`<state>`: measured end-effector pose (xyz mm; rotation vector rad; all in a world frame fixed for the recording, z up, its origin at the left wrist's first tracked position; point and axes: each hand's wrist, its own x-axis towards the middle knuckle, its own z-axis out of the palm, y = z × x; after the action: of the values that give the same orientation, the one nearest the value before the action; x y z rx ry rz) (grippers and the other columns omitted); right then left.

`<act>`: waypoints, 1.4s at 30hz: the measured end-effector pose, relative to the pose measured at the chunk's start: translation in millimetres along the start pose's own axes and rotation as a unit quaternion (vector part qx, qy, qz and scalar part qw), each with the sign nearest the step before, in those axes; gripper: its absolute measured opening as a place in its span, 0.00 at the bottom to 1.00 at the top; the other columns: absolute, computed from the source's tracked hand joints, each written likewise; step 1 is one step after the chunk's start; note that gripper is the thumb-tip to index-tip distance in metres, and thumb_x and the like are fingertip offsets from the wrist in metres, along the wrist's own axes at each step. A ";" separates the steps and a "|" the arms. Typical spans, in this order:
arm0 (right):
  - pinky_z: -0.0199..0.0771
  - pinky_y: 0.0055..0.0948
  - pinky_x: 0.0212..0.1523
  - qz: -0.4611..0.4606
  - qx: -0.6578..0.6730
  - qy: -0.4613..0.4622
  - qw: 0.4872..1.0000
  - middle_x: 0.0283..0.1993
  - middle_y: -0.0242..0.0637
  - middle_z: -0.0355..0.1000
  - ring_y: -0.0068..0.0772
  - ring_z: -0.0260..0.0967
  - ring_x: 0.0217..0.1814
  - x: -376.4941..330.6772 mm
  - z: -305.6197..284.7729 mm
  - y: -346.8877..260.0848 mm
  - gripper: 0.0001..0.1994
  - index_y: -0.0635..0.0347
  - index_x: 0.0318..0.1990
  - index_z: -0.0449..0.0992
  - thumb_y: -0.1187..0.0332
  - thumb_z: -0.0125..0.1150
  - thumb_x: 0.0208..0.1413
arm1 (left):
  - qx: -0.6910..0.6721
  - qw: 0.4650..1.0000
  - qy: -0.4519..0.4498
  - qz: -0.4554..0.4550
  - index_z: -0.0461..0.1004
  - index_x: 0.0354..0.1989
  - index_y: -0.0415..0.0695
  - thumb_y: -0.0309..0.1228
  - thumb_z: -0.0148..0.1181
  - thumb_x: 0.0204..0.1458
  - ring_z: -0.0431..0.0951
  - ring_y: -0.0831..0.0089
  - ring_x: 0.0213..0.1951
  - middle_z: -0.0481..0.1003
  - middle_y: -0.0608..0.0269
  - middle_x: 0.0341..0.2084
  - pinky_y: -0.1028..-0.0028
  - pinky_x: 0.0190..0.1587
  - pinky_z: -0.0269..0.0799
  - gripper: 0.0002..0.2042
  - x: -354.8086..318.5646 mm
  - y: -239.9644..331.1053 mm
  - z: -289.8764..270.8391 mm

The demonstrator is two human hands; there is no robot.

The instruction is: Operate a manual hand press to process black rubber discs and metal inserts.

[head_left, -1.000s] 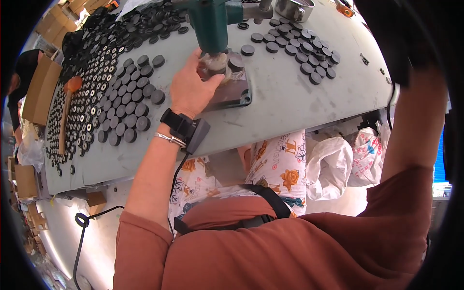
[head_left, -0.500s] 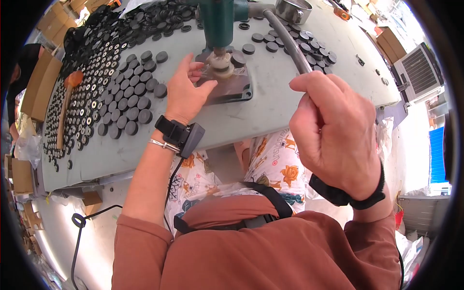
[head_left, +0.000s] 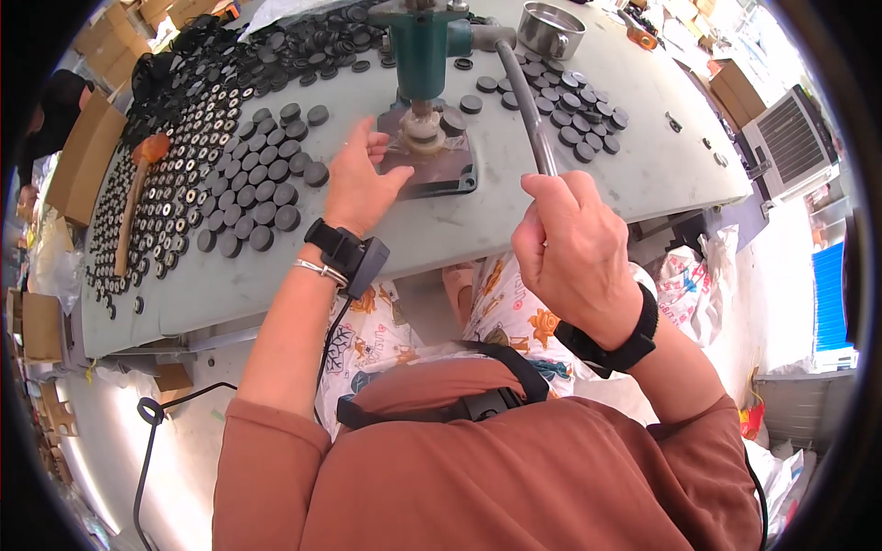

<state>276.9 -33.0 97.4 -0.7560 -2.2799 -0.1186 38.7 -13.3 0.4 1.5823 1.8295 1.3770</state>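
Note:
A green hand press stands at the table's far middle, its ram down against a pale round die above the dark base plate. My right hand is wrapped round the end of the press's metal lever. Beside the die, my left hand hangs over the left edge of the base with thumb and fingers apart, holding nothing. A dark round cap lies just behind the die. Whether a piece sits inside the die is hidden.
Grey round caps stand in rows left of my left hand, with ring-shaped pieces and an orange-headed mallet beyond. More caps lie right of the lever, near a steel pot. A person is at the far left.
My right hand has pulled the lever downward and to the left. My left hand stays open beside the die, with little movement. The view has shifted slightly.

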 end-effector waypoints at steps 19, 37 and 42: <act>0.74 0.37 0.26 -0.285 -0.343 0.066 0.893 0.23 0.45 0.71 0.38 0.73 0.28 208.2 -52.9 84.8 0.09 0.66 0.31 0.74 0.72 0.47 0.54 | 0.154 0.988 0.004 -0.007 0.74 0.41 0.34 0.40 0.67 0.41 0.76 0.59 0.39 0.75 0.50 0.35 0.68 0.43 0.70 0.23 30.7 11.9 22.4; 0.74 0.37 0.28 -0.270 -0.303 0.088 0.909 0.24 0.47 0.71 0.39 0.74 0.29 249.4 15.4 90.2 0.09 0.66 0.31 0.74 0.72 0.47 0.53 | -0.714 0.639 -0.219 -0.184 0.54 0.59 0.29 0.29 0.48 0.59 0.71 0.68 0.43 0.63 0.44 0.51 0.67 0.46 0.77 0.23 -38.2 14.9 -33.9; 0.74 0.37 0.28 -0.270 -0.308 0.080 0.909 0.24 0.47 0.71 0.39 0.74 0.29 255.4 22.8 91.4 0.09 0.66 0.31 0.74 0.72 0.47 0.53 | -0.704 0.651 -0.229 -0.164 0.58 0.59 0.31 0.24 0.52 0.55 0.75 0.71 0.41 0.66 0.47 0.51 0.73 0.46 0.76 0.23 -36.6 13.4 -33.8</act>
<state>168.3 172.9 238.4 -0.3591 -2.2358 -1.1565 31.3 -62.0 15.7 0.5371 0.2834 1.3512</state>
